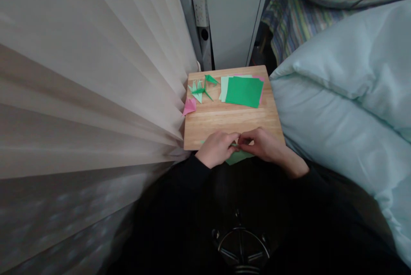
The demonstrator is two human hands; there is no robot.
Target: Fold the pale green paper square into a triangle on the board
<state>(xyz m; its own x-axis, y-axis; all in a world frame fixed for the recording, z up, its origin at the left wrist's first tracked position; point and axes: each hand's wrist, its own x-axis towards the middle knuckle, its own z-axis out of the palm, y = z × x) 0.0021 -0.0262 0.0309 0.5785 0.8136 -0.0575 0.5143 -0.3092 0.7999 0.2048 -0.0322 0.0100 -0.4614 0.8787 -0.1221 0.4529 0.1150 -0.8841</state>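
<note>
Wooden surface (224, 121) carries, at 6 o'clock, a light, limp, crease-prone green paper (236, 157) pinched by left hand (217, 148) and right hand (263, 144); grip edges.

Green paper sheets (244, 91), pink folded piece (189, 106), striped blanket (289, 14).

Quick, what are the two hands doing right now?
Left hand: closed, pinching the light green paper at the near edge of the wooden board.
Right hand: closed on the same paper.
</note>
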